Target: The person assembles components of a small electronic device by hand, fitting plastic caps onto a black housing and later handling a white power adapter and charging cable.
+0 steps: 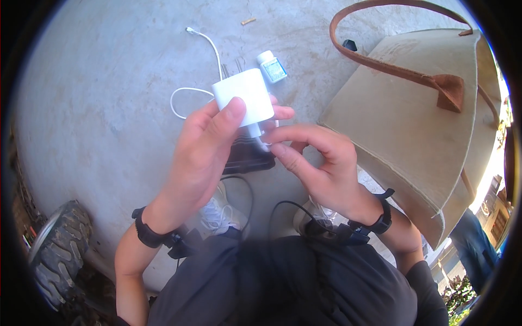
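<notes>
A white power adapter [247, 92] is gripped in my left hand [198, 136], thumb on its face and fingers behind. Metal prongs [238, 65] stick out at its far end. At the near end a white cable plug [254, 130] meets the adapter; how deeply it sits there I cannot tell. My right hand [329, 157] pinches the white cable by that plug between thumb and fingertips. Beyond the adapter, a length of white cable [212, 46] loops over the ground and ends in a small connector [190, 30].
A small white bottle [272, 68] with a blue label lies past the adapter. Below my hands is a black object [247, 161], partly hidden. At right stands a large beige bag [413, 103] with brown handles. A tyre [62, 244] is at lower left.
</notes>
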A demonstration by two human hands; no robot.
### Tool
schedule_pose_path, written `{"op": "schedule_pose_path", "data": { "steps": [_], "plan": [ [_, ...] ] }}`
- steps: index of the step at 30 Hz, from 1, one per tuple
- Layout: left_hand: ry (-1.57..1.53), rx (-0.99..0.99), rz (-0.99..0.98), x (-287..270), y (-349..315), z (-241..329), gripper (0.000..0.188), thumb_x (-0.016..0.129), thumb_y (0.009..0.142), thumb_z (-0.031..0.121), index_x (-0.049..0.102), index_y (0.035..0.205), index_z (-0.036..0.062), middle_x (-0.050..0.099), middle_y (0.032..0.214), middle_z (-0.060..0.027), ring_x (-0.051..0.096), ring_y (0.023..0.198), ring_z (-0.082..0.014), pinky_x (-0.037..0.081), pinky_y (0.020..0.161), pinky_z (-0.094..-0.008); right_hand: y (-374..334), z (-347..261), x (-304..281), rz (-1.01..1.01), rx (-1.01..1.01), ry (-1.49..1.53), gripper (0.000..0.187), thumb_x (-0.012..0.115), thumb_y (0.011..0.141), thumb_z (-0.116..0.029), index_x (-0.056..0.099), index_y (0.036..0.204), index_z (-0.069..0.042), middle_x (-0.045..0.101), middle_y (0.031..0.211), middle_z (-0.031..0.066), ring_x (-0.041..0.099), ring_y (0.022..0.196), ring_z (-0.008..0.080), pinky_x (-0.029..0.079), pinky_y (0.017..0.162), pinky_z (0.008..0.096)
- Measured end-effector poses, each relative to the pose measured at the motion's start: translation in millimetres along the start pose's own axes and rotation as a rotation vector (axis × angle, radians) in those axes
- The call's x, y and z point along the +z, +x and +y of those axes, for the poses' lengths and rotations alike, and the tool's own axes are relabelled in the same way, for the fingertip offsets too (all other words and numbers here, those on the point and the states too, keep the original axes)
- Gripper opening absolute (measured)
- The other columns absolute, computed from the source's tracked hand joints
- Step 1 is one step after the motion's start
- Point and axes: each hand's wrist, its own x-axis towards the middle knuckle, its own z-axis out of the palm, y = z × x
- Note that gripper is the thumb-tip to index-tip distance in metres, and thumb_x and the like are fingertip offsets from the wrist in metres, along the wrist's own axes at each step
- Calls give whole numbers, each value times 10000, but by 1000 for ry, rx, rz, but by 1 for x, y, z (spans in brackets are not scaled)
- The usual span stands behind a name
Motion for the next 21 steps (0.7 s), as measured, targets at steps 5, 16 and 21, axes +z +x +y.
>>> {"op": "schedule_pose_path", "data": {
  "steps": [5, 16, 21],
  "plan": [
    [39, 28, 19, 0, 3, -2, 645, 496, 1065, 545, 625, 1316, -35, 715, 1236, -162, 568, 967, -162, 457, 971, -356, 1, -2, -3, -13, -53, -149, 166, 748, 905, 21, 744, 1064, -27, 717, 1032, 75, 609, 745, 106, 493, 709, 265],
    [-1, -35, 34, 5, 6, -3, 567, 568, 1066, 465, 562, 1390, 0, 689, 1306, -165, 673, 1065, -170, 531, 974, -369, 0, -2, -5, 14, -133, -152, 184, 742, 881, 89, 709, 1041, 4, 705, 1050, 99, 592, 711, 87, 459, 627, 227],
    [39, -55, 17, 6, 9, -4, 577, 583, 1062, 458, 552, 1395, -12, 696, 1292, -173, 693, 1113, -196, 553, 960, -372, 5, 2, -3, 140, -285, -120, 231, 748, 854, 101, 732, 1044, -29, 701, 955, 69, 503, 584, 83, 403, 534, 243]
  ]
}}
